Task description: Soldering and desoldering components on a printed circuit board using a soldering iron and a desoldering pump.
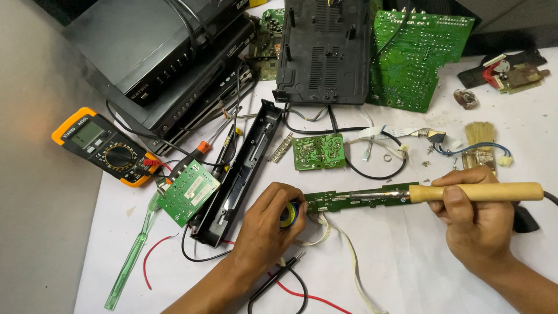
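Long board lay mid-surface, clutter behind, bare room toward the near edge. Left hand closed on a small tin at the board's end. Right hand gripped the iron, tip on the board.

Small round blue-and-yellow object mostly hidden under left hand, soldering iron tip lost against narrow green board, black casing cut by top edge

Wooden-handled soldering iron lies across narrow green board.
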